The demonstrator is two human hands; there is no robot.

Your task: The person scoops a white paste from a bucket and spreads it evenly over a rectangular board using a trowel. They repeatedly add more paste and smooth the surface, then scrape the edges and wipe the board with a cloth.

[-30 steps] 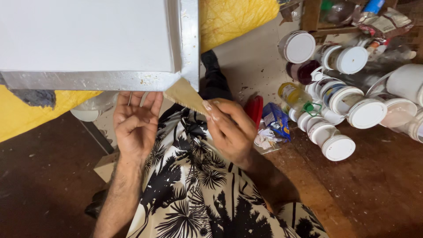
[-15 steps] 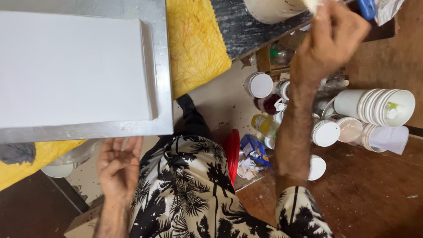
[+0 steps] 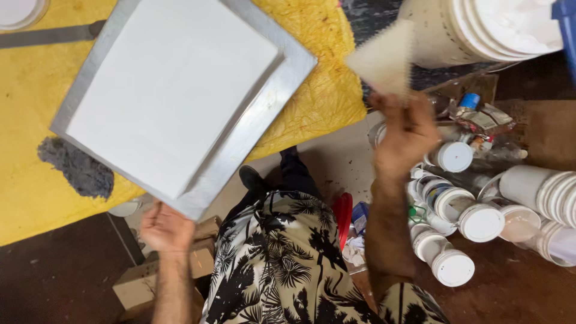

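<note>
- Right hand (image 3: 403,133): raised on the right of the scene, fingers pinched closed on the lower point of a notched spreader (image 3: 384,55), a pale, flat, roughly triangular piece with a toothed edge on its right side.
- The spreader sits high in the frame, just in front of a large white bucket (image 3: 480,30), and well apart from the white panel (image 3: 171,90).
- Left hand (image 3: 165,227): low on the left, palm up, fingers loosely curled and holding nothing; it lies at the near corner of the grey metal frame (image 3: 252,141) that borders the panel.
- Judgement: a firm pinch near the spreader's point leaves the toothed edge free; keeping the blade flat and steady would suit work of this kind.
- Materials: the panel is smooth, matt and rectangular; its frame is dull brushed metal.
- Both rest on a crinkled yellow sheet (image 3: 318,84), which carries a grey fibrous smear (image 3: 78,168) on the left.
- Right of the person: a cluster of white-lidded jars (image 3: 465,222), round and glossy, on a dark brown floor.
</note>
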